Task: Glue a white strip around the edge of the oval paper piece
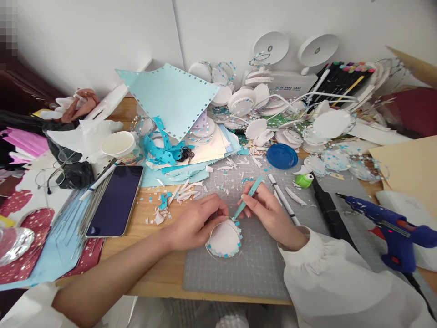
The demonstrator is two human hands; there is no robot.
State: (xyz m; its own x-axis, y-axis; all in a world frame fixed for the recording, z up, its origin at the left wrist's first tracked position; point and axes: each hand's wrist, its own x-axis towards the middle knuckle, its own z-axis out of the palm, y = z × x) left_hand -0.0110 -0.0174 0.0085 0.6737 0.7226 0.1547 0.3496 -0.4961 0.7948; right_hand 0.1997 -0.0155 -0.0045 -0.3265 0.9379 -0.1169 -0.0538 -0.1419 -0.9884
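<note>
A white paper disc (223,237) lies on the grey cutting mat (205,278), with a thin wire ring around it and small blue paper pieces along part of its rim. My left hand (205,218) has its fingers closed on the disc's upper left edge. In my right hand (264,209) are teal tweezers (254,187), pinched between thumb and fingers. Their tips point down and touch the top right rim among the blue pieces. Whether the tips grip a piece is too small to tell.
A blue glue gun (396,232) lies at the right, beside a long black bar (331,214). White pens (283,198), a green punch (303,180) and a blue lid (282,156) sit beyond my right hand. A phone (116,200) and a paper cup (119,146) stand left. Paper scraps (186,193) litter the middle.
</note>
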